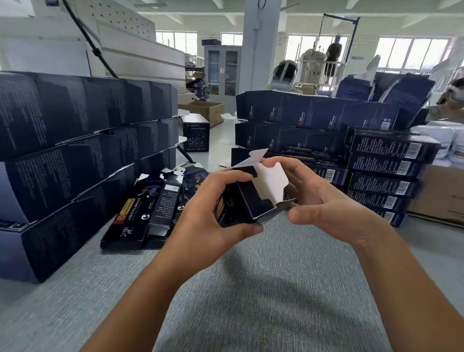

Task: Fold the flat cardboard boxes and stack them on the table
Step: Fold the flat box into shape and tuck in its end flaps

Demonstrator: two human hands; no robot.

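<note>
Folding in progress: we are working at a grey tabletop [256, 293] where the job is looking well advanced. On our left, a wall of folded dark boxes [66, 144] is standing several tiers high, and on our right a second stack [329, 135] is rising along the tabletop's far side. Between them, just beyond our left hand, a loose pile of flat boxes [153, 210] is lying unfolded, so we are judging that much is done but more folding is waiting. How many flats the pile is holding we cannot tell.

Above the tabletop, between the two stacks, we are holding the box in hand [253, 204] clear of the surface. It is already opened into a sleeve, with its near end gaping. Our left hand [214, 218] is gripping the body, fingers [235, 175] curled over the top and thumb underneath. Our right hand [329, 206] is working the end, fingers curled over the white flap [272, 182] and thumb close to the lower edge. For this box, we are reckoning that closing the end and stacking it are what is left.
</note>
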